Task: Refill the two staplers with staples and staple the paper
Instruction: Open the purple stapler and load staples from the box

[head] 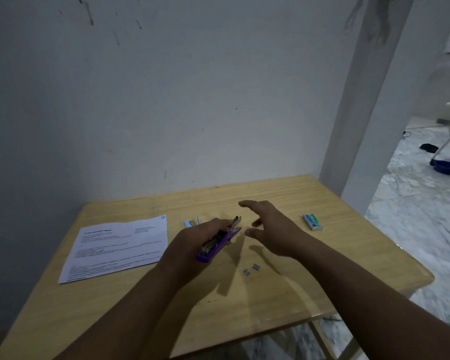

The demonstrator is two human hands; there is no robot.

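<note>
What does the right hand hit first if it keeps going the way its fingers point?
Probably nothing soon. The right hand is open, fingers aimed left and away, passing just beyond the purple stapler that the left hand grips. Past that only bare table, then wall. Depth is unclear.

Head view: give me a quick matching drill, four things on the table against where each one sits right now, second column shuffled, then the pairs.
Things:
1. purple stapler
2. paper
3. staple box
4. loose staples

Places:
A. flat on the table's left part
B. on the table near its right edge, beyond the right hand
C. gripped in the left hand, opened up
D. on the table, nearer the camera than the right hand

Pairs: 1-C, 2-A, 3-B, 4-D
</note>
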